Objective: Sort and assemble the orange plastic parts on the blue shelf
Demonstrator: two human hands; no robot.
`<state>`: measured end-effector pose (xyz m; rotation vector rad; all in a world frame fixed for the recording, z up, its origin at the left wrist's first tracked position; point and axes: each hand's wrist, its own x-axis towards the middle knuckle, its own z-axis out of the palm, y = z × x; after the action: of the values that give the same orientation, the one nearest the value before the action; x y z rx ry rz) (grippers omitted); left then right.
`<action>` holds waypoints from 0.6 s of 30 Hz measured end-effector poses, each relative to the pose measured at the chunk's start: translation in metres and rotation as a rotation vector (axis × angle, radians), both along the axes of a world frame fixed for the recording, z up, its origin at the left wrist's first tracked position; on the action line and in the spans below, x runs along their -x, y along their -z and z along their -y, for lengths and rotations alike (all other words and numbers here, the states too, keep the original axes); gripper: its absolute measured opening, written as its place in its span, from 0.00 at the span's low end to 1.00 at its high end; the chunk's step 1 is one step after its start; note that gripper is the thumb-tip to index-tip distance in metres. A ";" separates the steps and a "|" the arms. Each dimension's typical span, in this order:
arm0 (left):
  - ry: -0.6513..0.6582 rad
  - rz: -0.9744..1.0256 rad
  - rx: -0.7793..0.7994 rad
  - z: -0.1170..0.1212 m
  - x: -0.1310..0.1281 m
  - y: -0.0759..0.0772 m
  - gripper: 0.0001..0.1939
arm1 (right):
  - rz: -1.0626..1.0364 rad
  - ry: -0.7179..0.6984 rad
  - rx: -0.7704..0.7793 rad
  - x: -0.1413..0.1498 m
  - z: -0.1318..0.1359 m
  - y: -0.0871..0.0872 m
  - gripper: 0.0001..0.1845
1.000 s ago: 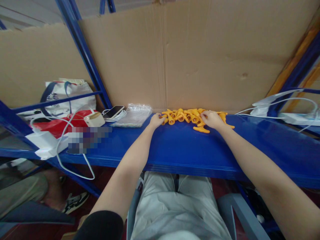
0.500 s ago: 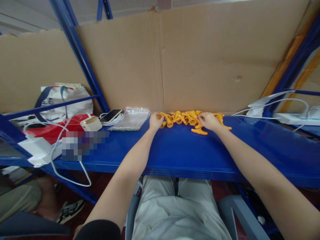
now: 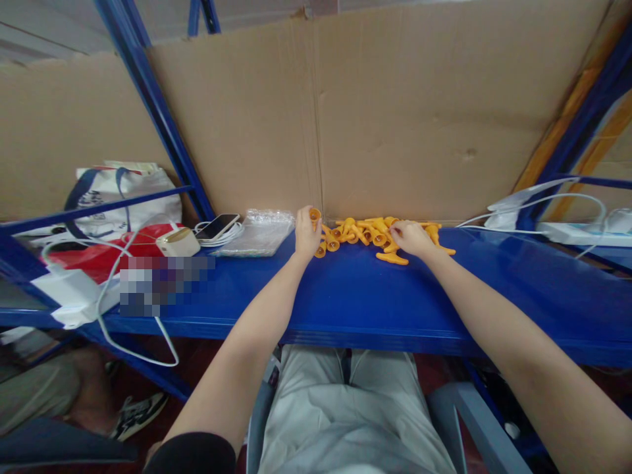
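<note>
Yellow pieces (image 3: 379, 238): one in left hand (image 3: 307, 237); at least eight heaped.

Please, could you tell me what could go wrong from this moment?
The yellow piece in the left hand might slip and drop onto the blue shelf. The right hand, at the pile of yellow pieces, could knock some of them loose. The white cable, looping below the shelf's front edge, might get snagged.

Orange handles (image 3: 378, 238), perhaps, on blue shelf (image 3: 355, 293)
</note>
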<state>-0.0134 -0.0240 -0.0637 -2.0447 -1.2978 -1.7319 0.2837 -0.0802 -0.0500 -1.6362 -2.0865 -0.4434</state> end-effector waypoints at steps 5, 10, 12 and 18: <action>-0.106 -0.156 -0.085 0.007 -0.005 -0.003 0.17 | -0.036 -0.010 -0.033 0.002 -0.002 0.000 0.18; -0.073 -0.331 -0.147 0.022 -0.020 -0.010 0.19 | -0.152 -0.137 -0.115 0.013 -0.002 -0.002 0.20; -0.033 -0.408 -0.158 0.030 -0.028 -0.012 0.20 | -0.221 -0.241 -0.147 0.023 0.000 -0.003 0.20; 0.114 -0.620 -0.195 0.049 -0.049 -0.014 0.23 | -0.404 -0.541 -0.143 0.061 0.010 -0.006 0.21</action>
<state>0.0358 -0.0733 -0.0495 -2.2961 -0.7985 -1.0559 0.2229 -0.0906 -0.0442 -0.9251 -2.0146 -0.0676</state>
